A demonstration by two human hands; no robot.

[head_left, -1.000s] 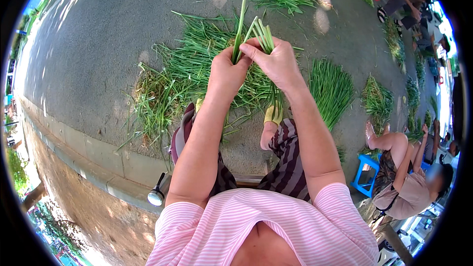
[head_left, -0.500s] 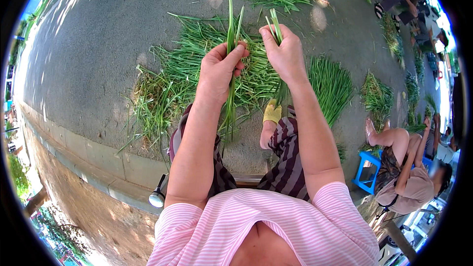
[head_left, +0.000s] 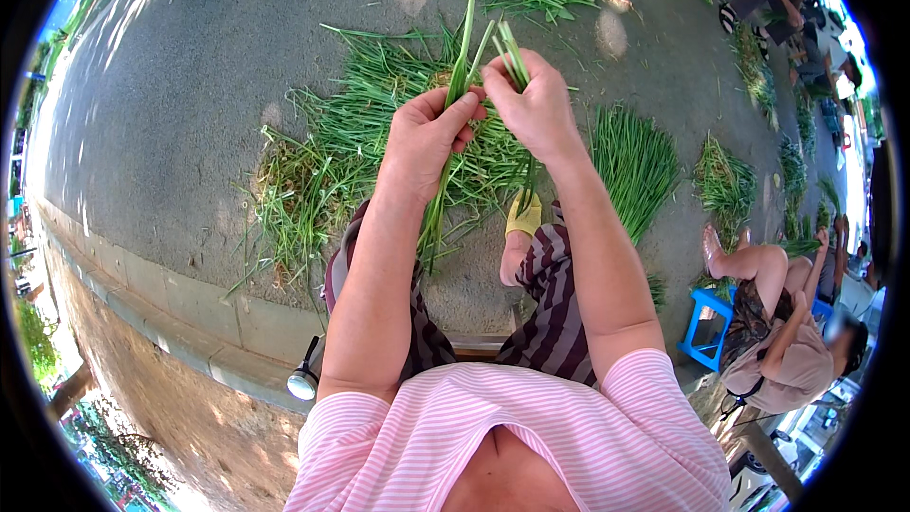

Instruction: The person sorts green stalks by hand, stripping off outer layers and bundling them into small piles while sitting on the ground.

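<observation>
Above pavement | left hand (head_left: 428,133) and right hand (head_left: 536,109) together, both clamped on green stalks (head_left: 453,104)

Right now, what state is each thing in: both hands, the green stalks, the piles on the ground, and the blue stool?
Left hand: closed around a long green stalk, held upright.
Right hand: fingers pinching thinner green blades.
Loose heap: scattered on the pavement.
Sorted bundle: laid straight, side by side.
Blue stool: upright, a person seated on it.

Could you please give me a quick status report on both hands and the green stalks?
Left hand shut on long green stalk. Right hand shut on shorter stalks. Loose pile beneath; nothing obstructing.
</observation>
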